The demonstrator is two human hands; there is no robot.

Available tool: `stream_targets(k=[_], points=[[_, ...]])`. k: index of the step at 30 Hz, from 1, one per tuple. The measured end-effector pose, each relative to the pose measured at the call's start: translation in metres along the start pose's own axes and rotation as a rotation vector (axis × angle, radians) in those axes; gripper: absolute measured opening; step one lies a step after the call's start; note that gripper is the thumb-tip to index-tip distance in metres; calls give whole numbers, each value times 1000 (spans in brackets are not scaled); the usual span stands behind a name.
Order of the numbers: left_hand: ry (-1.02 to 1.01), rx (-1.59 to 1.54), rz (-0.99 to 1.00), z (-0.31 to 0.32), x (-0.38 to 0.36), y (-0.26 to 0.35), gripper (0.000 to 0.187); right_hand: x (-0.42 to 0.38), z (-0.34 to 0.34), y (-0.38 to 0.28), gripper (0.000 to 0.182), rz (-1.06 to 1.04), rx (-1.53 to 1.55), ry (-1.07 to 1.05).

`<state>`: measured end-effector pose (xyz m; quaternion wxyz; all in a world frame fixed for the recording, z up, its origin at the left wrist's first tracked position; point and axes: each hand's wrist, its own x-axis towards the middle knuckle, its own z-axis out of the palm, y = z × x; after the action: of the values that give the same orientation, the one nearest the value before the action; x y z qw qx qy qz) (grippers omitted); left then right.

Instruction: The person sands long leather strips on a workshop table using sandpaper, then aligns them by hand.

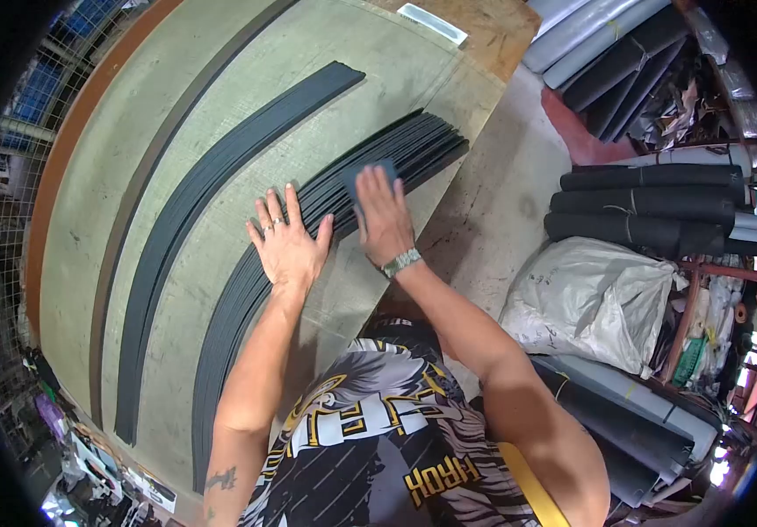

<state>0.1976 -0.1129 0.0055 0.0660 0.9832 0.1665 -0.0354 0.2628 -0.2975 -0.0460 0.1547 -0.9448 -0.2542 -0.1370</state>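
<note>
A thick bundle of long, thin dark strips (414,145) lies on the table, its strip ends fanned at the upper right. My left hand (286,246) rests flat on this bundle with fingers spread, a ring on one finger. Over the same bundle, my right hand (385,220) grips a small dark blue-grey flat piece (388,166), fingers together across it; the hand is slightly blurred. Farther in, a second, neater stack of dark strips (247,133) runs alongside, touched by neither hand. Most of the flat piece is hidden under my right fingers.
The pale green tabletop (71,263) has a brown far edge and a dark bar (159,158) along it. A white label (432,24) sits at the top. To my right are dark rolls (646,202), a stuffed white sack (594,294) and more rolls (616,422) near the floor.
</note>
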Motion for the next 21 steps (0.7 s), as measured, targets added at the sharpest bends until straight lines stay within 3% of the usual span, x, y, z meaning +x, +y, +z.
stream_targets(k=[1,3,5,8,9,10,11,13,15,18,21], points=[[5,10,5,0,-1,-1,90,-7,0,-7,58,-51,115,-9],[2,17,7,1,0,-3,91,24,4,57,57,75,-244,-15],[-1,-10,27,2,-2,-3,92,54,5,117,55,332,-45,183],[17,21,22,3,-5,-3,91,70,12,118,54,399,-116,195],[26,29,17,3,-3,-1,90,68,-20,79,55,390,12,20],[27,22,17,3,-1,0,90,53,-9,48,58,280,-55,-49],[24,17,15,3,-1,0,90,26,3,14,62,103,-57,19],[21,21,15,2,-2,-2,89,-9,4,-19,69,-15,178,-41],[28,35,16,4,-2,-2,89,18,11,36,67,42,-233,-38],[30,28,13,6,-2,-2,90,70,0,120,50,377,-23,186],[38,23,13,7,-1,-1,91,69,6,91,51,356,-121,158]])
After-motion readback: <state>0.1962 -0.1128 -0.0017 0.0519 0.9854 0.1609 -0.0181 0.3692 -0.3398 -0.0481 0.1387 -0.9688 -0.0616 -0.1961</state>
